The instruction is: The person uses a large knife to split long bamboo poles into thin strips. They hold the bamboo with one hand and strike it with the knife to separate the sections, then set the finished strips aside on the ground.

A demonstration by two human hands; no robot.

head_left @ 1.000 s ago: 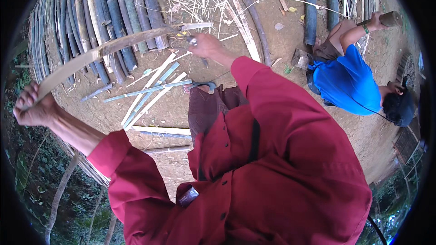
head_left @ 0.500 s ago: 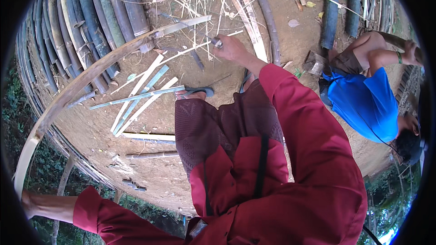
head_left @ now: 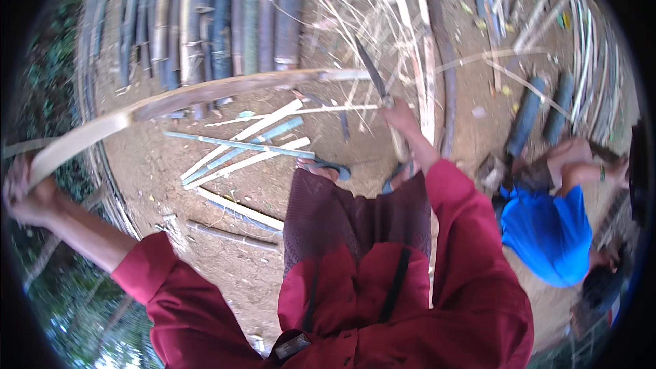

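A long split bamboo strip [head_left: 191,98] bows across the view from far left to the middle, its pale inner face partly showing. My left hand [head_left: 33,195], somewhat blurred, is closed round its near end at the left rim. In my right hand [head_left: 402,121] is a machete [head_left: 371,68], its dark blade slanting up and to the left past the strip's far end. The handle shows below my fist. Whether blade and strip touch I cannot tell. Pale and green bamboo slats [head_left: 239,145] lie crossed on the ground before my sandalled feet.
Dark bamboo poles [head_left: 222,20] lie in a row at the back left. Thin shavings [head_left: 342,0] are strewn beside them. At right a person in a blue shirt [head_left: 547,232] sits low near two bamboo sections [head_left: 526,116]. Greenery [head_left: 58,287] borders the left.
My left hand has risen with the strip's near end. The machete has swung up, its blade now pointing away from me. The whole view has shifted and turned.
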